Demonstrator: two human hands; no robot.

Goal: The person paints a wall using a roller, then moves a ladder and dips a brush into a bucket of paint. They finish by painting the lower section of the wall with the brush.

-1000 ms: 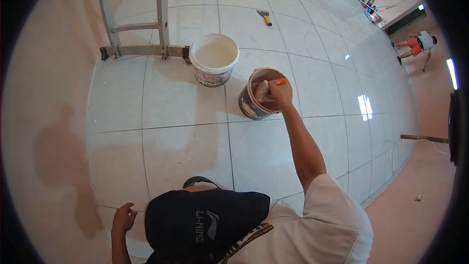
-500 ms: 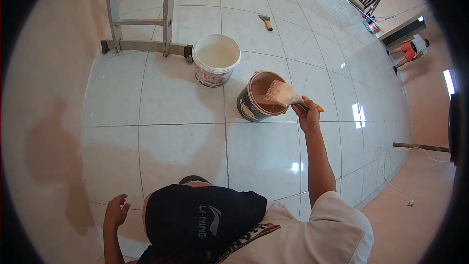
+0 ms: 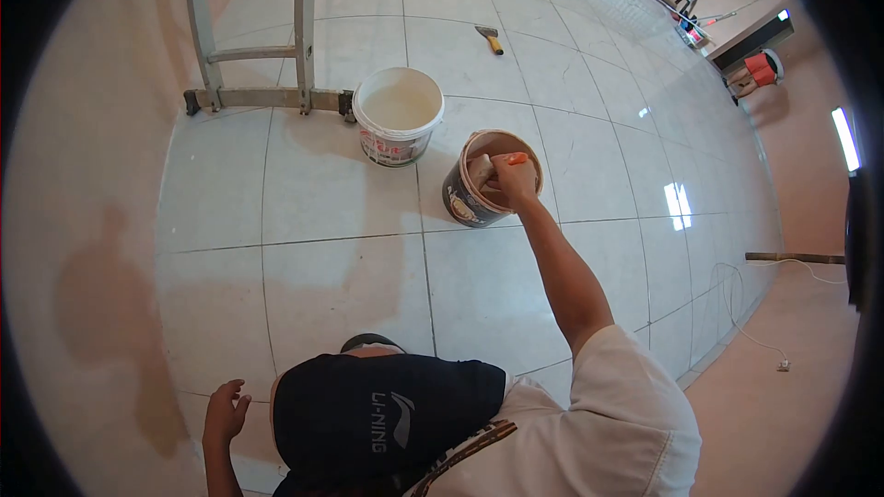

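Observation:
My right hand (image 3: 513, 179) is wrapped round the handle of a wide paintbrush (image 3: 481, 171) with an orange handle end. The hand is over the mouth of a dark paint bucket (image 3: 463, 195), and the bristles are down inside, mostly hidden. Pinkish paint coats the bucket's inner wall. Just left of it stands a white bucket (image 3: 396, 140) with whitish contents. My left hand (image 3: 226, 412) hangs at the lower left beside my knee, fingers apart, holding nothing.
A metal ladder (image 3: 304, 46) stands at the upper left, one foot touching or close to the white bucket. A yellow-handled scraper (image 3: 493, 40) lies on the tiles. Another person (image 3: 758, 70) is at the far right. A white cable (image 3: 748, 336) trails near the right wall.
My right hand has moved left and turned, lowering the paintbrush from the rim into the dark bucket. The far person has bent or shifted. The view has moved slightly.

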